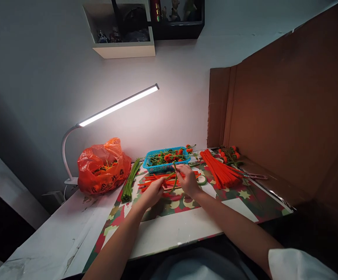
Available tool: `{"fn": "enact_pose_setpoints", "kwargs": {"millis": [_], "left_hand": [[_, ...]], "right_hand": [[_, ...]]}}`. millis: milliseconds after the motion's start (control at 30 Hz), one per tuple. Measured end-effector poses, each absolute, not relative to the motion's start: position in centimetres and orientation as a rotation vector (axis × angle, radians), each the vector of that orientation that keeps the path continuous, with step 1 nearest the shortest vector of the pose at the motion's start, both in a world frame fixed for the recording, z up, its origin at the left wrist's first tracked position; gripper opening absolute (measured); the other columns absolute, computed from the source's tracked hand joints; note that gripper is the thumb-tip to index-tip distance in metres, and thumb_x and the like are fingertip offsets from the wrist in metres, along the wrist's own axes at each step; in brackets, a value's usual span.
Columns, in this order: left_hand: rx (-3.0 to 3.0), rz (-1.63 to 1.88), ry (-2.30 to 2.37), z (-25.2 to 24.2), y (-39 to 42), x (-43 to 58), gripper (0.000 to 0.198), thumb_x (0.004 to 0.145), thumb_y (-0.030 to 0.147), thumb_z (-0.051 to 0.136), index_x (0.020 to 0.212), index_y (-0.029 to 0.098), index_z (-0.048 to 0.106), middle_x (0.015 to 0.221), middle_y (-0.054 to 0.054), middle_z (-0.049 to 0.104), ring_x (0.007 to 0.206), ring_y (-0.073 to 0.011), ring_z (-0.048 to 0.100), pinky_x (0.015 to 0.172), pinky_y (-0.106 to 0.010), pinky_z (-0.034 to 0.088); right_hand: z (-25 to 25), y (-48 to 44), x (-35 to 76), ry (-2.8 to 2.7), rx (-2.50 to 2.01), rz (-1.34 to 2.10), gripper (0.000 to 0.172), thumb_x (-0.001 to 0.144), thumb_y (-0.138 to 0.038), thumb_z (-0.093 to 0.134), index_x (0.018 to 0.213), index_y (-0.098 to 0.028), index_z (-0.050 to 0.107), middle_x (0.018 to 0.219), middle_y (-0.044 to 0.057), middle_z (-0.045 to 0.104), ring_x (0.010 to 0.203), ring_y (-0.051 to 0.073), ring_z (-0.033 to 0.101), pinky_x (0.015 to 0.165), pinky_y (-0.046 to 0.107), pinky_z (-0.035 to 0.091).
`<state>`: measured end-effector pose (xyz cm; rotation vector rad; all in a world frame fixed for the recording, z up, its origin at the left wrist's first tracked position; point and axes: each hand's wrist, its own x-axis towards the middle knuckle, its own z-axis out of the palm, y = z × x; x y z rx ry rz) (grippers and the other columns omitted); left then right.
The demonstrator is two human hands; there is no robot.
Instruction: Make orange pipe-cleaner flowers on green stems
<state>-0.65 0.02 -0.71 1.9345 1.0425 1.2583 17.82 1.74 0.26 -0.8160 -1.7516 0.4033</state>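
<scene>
Both my hands meet over the patterned table sheet, bending a green pipe cleaner (174, 182). My left hand (155, 190) pinches one part of it, and my right hand (188, 180) grips it near its upper end with the fingers closed. Beneath and behind the hands lie loose red pipe cleaners (148, 183). A roll of green tape (203, 180) sits just right of my right hand. Farther right is a thick bundle of red pipe cleaners (219, 171), while a bundle of green pipe cleaners (130, 182) lies to the left.
A blue basket (157, 168) with red-orange flowers on green stems stands at the back. Left of it are an orange plastic bag (103, 171) and a lit lamp (119, 105). More flowers (230, 154) and scissors (256, 176) lie by the cardboard wall (285, 105) on the right.
</scene>
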Motion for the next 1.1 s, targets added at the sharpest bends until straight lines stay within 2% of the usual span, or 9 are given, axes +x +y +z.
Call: {"fn": "enact_pose_setpoints", "kwargs": {"millis": [167, 267, 367, 433, 533, 600, 767, 933, 1100], "left_hand": [[2.005, 1.161, 0.887, -0.8, -0.6, 0.5, 0.026, 0.061, 0.001, 0.055, 0.071, 0.022, 0.065, 0.063, -0.001, 0.061, 0.056, -0.0167, 0.052, 0.054, -0.022, 0.037], [1.924, 1.270, 0.997, -0.6, -0.5, 0.5, 0.018, 0.063, 0.007, 0.061, 0.073, 0.021, 0.066, 0.062, -0.001, 0.061, 0.052, -0.0150, 0.051, 0.049, -0.020, 0.035], [1.813, 1.352, 1.104, -0.5, -0.2, 0.1, 0.010, 0.065, 0.015, 0.067, 0.073, 0.020, 0.065, 0.058, 0.001, 0.060, 0.046, -0.0133, 0.050, 0.044, -0.020, 0.033], [1.717, 1.367, 1.119, -0.5, -0.1, -0.1, 0.013, 0.064, 0.019, 0.071, 0.076, 0.019, 0.065, 0.056, 0.002, 0.059, 0.042, -0.0126, 0.051, 0.042, -0.019, 0.034], [1.679, 1.340, 1.082, -0.6, -0.1, -0.2, 0.025, 0.067, 0.023, 0.071, 0.090, 0.020, 0.064, 0.058, 0.003, 0.060, 0.041, -0.0130, 0.055, 0.040, -0.019, 0.036], [1.753, 1.306, 1.035, -0.7, -0.2, -0.2, 0.026, 0.070, 0.026, 0.068, 0.095, 0.022, 0.064, 0.060, 0.003, 0.060, 0.043, -0.0142, 0.058, 0.040, -0.019, 0.039], [1.939, 1.273, 1.003, -0.3, -0.4, -0.3, 0.012, 0.072, 0.025, 0.065, 0.083, 0.022, 0.068, 0.072, -0.004, 0.067, 0.052, -0.0157, 0.062, 0.045, -0.021, 0.045], [1.959, 1.336, 1.137, 0.1, -0.2, -1.0, 0.010, 0.070, 0.022, 0.067, 0.079, 0.022, 0.068, 0.069, -0.002, 0.067, 0.048, -0.0142, 0.059, 0.046, -0.020, 0.041], [2.124, 1.399, 1.196, 0.1, 0.1, -1.4, 0.010, 0.070, 0.022, 0.065, 0.080, 0.024, 0.068, 0.064, 0.000, 0.066, 0.050, -0.0143, 0.058, 0.051, -0.021, 0.042]], "right_hand": [[-0.1, 1.2, 17.6, -2.025, -0.839, 0.219, 0.027, 0.086, -0.018, 0.042, 0.103, -0.018, 0.064, 0.092, 0.008, 0.067, 0.086, 0.020, 0.057, 0.089, 0.037, 0.035], [0.0, 1.3, 17.4, -1.953, -0.911, 0.340, 0.027, 0.086, -0.019, 0.040, 0.097, -0.016, 0.065, 0.088, 0.008, 0.067, 0.076, 0.019, 0.058, 0.075, 0.030, 0.040], [0.2, 1.6, 17.4, -1.795, -0.946, 0.509, 0.028, 0.086, -0.024, 0.038, 0.092, -0.016, 0.065, 0.077, 0.007, 0.065, 0.066, 0.017, 0.056, 0.062, 0.026, 0.040], [0.2, 1.8, 17.4, -1.685, -0.978, 0.595, 0.029, 0.085, -0.028, 0.038, 0.089, -0.016, 0.065, 0.071, 0.005, 0.063, 0.060, 0.016, 0.053, 0.059, 0.026, 0.039], [0.0, 2.1, 17.4, -1.590, -1.041, 0.671, 0.031, 0.084, -0.032, 0.039, 0.083, -0.016, 0.066, 0.063, 0.004, 0.060, 0.052, 0.015, 0.048, 0.053, 0.026, 0.036], [-0.1, 2.3, 17.6, -1.582, -1.059, 0.678, 0.033, 0.084, -0.033, 0.040, 0.088, -0.016, 0.068, 0.060, 0.003, 0.058, 0.049, 0.014, 0.044, 0.050, 0.026, 0.034], [0.0, 3.0, 18.5, -1.813, -0.975, 0.508, 0.040, 0.084, -0.021, 0.038, 0.117, -0.020, 0.062, 0.074, 0.005, 0.064, 0.061, 0.015, 0.052, 0.059, 0.026, 0.039], [0.0, 3.7, 19.6, -2.130, -0.997, 0.381, 0.041, 0.081, -0.012, 0.040, 0.111, -0.024, 0.067, 0.081, 0.005, 0.067, 0.072, 0.016, 0.056, 0.065, 0.025, 0.041], [-0.1, 3.8, 19.9, -2.210, -1.064, 0.253, 0.040, 0.082, -0.012, 0.041, 0.110, -0.023, 0.067, 0.088, 0.006, 0.068, 0.078, 0.018, 0.059, 0.064, 0.025, 0.040]]}}
